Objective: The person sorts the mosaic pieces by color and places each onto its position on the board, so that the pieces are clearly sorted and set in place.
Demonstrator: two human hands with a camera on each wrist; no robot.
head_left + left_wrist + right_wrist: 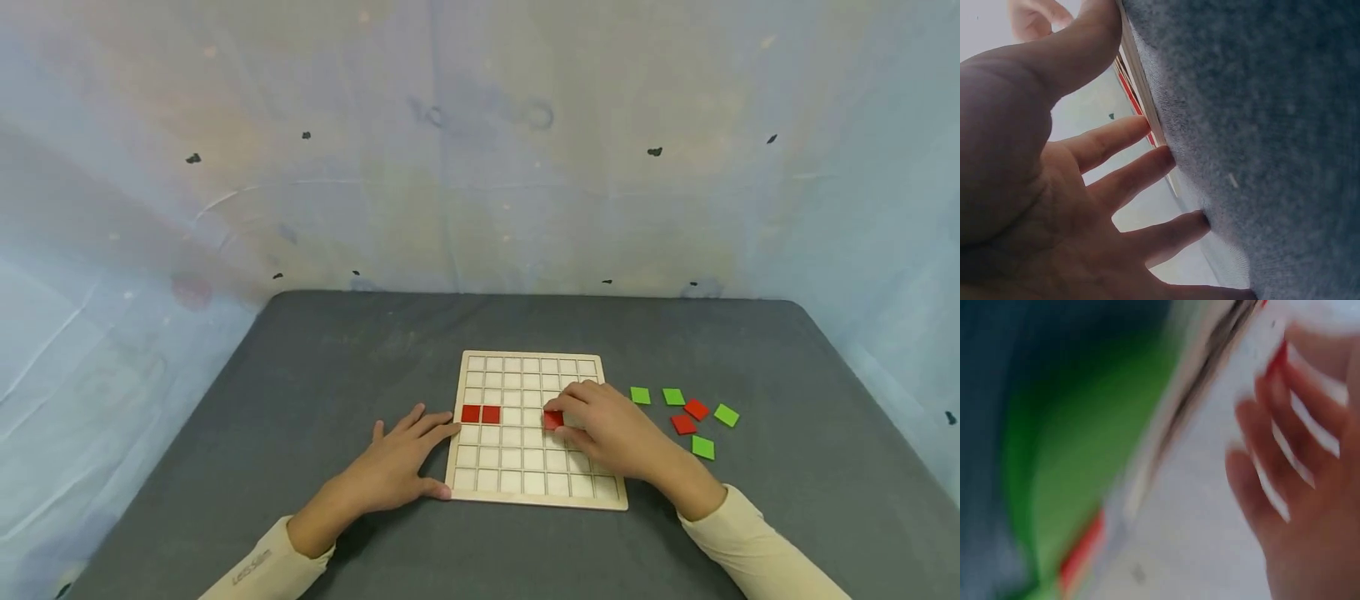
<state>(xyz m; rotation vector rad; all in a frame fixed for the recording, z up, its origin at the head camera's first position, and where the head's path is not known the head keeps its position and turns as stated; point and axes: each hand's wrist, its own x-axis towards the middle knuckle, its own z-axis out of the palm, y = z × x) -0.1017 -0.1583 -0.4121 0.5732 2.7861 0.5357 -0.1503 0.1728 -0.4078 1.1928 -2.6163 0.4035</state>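
A pale wooden grid board point(517, 497) lies on the dark table in the head view. Two red square tiles point(481, 414) sit side by side in its left cells, in one row. My left hand point(395, 467) rests at the board's left edge, fingers spread and fairly straight, thumb and fingertips touching the rim; the left wrist view shows those fingertips point(1163, 156) along the edge. Over the right part of the board, my right hand point(611, 425) pinches a red square tile point(553, 420) between thumb and fingers. That tile shows as a red sliver in the blurred right wrist view.
Right of the board, several loose green tiles point(703, 447) lie on the table point(360, 358) with two red tiles point(683, 424) among them. A pale cloth backdrop point(480, 208) with dark marks rises behind the table and along its sides.
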